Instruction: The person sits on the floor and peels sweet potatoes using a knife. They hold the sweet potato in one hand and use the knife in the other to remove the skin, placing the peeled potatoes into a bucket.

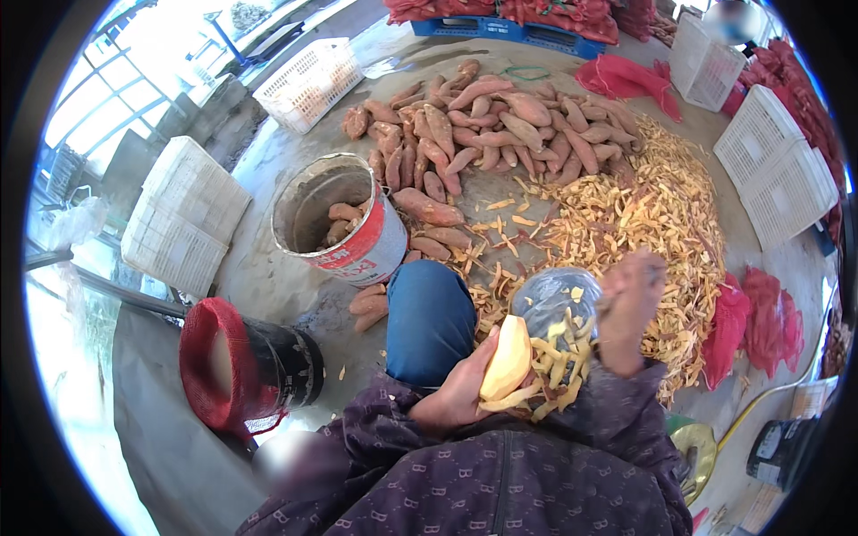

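My left hand [459, 395] holds a peeled, pale yellow sweet potato [506, 358] upright over my lap. To its right, my right hand [630, 295] is raised and blurred, fingers bent; whether it grips a tool cannot be made out. Between the hands, peel strips [563, 362] lie on my right leg, which has a clear plastic sheet [556, 298] over the knee. A large heap of peelings [643, 214] covers the floor beyond. Unpeeled sweet potatoes [496, 127] are piled in front of me. A red and white bucket [382, 248] beside my left knee has several sweet potatoes inside.
White plastic crates [188, 214] stand at the left, with another crate [308, 84] behind; more crates [777, 167] stand at the right. A black bucket [281, 362] with red netting is at my left. Filled red mesh sacks [563, 17] rest on a blue pallet [509, 33]. A person [730, 23] is far back.
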`<action>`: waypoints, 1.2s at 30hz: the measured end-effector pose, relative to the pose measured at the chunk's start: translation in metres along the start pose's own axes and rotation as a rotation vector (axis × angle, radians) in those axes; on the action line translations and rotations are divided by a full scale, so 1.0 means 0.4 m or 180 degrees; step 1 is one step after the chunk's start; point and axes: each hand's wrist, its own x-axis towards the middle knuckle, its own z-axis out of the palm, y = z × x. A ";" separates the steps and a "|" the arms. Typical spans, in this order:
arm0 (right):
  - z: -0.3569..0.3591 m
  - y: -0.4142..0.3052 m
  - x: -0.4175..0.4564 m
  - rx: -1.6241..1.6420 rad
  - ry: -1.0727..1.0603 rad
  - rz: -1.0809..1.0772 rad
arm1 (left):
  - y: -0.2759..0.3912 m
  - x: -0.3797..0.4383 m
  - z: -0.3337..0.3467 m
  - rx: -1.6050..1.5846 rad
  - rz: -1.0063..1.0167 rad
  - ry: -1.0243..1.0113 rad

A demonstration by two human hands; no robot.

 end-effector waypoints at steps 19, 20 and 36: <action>-0.122 0.039 -0.027 -0.0632 -0.0056 0.0630 | 0.260 -0.519 -0.480 -0.1105 0.3531 0.2266; -0.123 0.046 -0.031 -0.0705 -0.0093 0.0684 | 0.268 -0.596 -0.543 -0.1165 0.3729 0.2246; -0.056 0.020 -0.067 -0.1200 0.0120 0.0873 | 0.166 -0.221 -0.869 0.1272 0.2069 0.3631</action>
